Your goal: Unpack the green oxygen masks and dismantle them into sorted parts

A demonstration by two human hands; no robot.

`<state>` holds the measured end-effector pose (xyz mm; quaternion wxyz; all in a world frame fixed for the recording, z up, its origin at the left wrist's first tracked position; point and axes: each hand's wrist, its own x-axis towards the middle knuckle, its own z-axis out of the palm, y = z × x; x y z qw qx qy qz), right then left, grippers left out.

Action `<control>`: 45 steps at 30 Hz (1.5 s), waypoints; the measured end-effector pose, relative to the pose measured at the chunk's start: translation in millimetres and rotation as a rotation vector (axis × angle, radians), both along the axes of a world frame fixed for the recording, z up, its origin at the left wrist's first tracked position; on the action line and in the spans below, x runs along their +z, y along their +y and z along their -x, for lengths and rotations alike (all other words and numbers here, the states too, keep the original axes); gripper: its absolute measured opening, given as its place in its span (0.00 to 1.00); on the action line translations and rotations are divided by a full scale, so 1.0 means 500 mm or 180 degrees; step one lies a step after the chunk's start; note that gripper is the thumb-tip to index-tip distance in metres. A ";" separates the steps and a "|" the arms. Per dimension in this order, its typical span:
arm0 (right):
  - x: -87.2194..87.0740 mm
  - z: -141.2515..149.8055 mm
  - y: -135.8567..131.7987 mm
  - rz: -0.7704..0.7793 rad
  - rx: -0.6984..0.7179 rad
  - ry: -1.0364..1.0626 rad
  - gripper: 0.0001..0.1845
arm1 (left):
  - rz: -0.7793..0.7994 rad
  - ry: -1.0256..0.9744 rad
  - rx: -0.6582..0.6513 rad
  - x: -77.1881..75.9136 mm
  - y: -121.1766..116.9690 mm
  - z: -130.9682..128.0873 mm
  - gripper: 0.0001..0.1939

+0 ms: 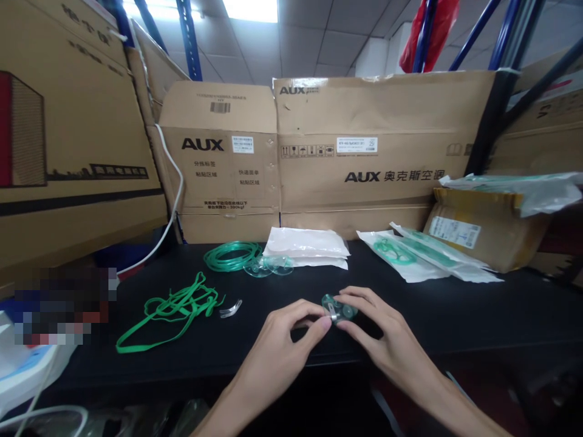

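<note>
A small see-through green oxygen mask (348,311) is held up above the front of the black table. My right hand (380,318) grips it from the right, fingers over the top and thumb below. At the mask's left side a metal nose clip (333,312) shows, pinched between the thumb and forefinger of my left hand (296,331). Further left, several loose metal nose clips (231,309) lie on the table. Beside them spreads a tangle of green elastic straps (182,312).
Behind sit coiled green tubing (232,256), clear masks (268,266) and stacked white packets (306,244). Packaged green masks (403,252) lie at the right, by a taped carton (483,227). Large cardboard boxes (355,158) wall off the back. A white cable (175,200) hangs at left.
</note>
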<state>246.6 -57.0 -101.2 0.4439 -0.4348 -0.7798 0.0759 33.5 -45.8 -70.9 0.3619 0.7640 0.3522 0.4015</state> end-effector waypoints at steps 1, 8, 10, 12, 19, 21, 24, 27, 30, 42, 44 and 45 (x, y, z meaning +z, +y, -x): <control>-0.002 -0.003 0.002 0.0059 0.0000 -0.0020 0.14 | 0.0114 0.0012 0.0008 0.000 0.002 0.000 0.09; 0.006 -0.010 -0.001 0.0582 0.0247 0.0031 0.14 | 0.0291 0.0394 0.0122 0.001 0.001 0.006 0.12; 0.015 -0.001 -0.007 0.0671 0.0230 0.0121 0.12 | 0.0075 0.0462 0.0219 -0.002 -0.003 0.004 0.11; 0.020 0.011 -0.013 0.0661 0.0158 0.0235 0.12 | -0.0170 0.0432 0.0291 -0.008 -0.005 0.000 0.11; 0.009 0.036 -0.008 0.0156 0.0005 0.0188 0.18 | -0.0144 -0.0070 0.0413 -0.029 -0.002 -0.012 0.04; 0.009 0.036 -0.006 0.0101 -0.0029 0.0167 0.18 | -0.0188 -0.0087 0.0317 -0.031 -0.002 -0.013 0.05; 0.008 0.034 -0.005 0.0051 -0.0036 0.0201 0.18 | -0.0460 -0.0086 0.0239 -0.032 -0.003 -0.014 0.06; 0.006 0.032 -0.004 0.0031 -0.0025 0.0165 0.17 | -0.0543 0.0005 0.0171 -0.034 -0.004 -0.013 0.07; 0.003 0.028 -0.002 -0.0057 0.0007 0.0016 0.18 | -0.0471 0.0108 0.0165 -0.035 -0.006 -0.011 0.10; -0.007 0.018 -0.011 -0.0392 0.0126 -0.0376 0.22 | -0.0592 0.0353 0.0271 -0.032 -0.008 -0.002 0.10; -0.010 0.019 -0.010 -0.0363 0.0105 -0.0316 0.22 | -0.0734 0.0371 0.0251 -0.030 -0.006 -0.001 0.09; -0.011 0.020 -0.010 -0.0341 0.0087 -0.0295 0.22 | -0.0794 0.0357 0.0240 -0.029 -0.005 -0.002 0.09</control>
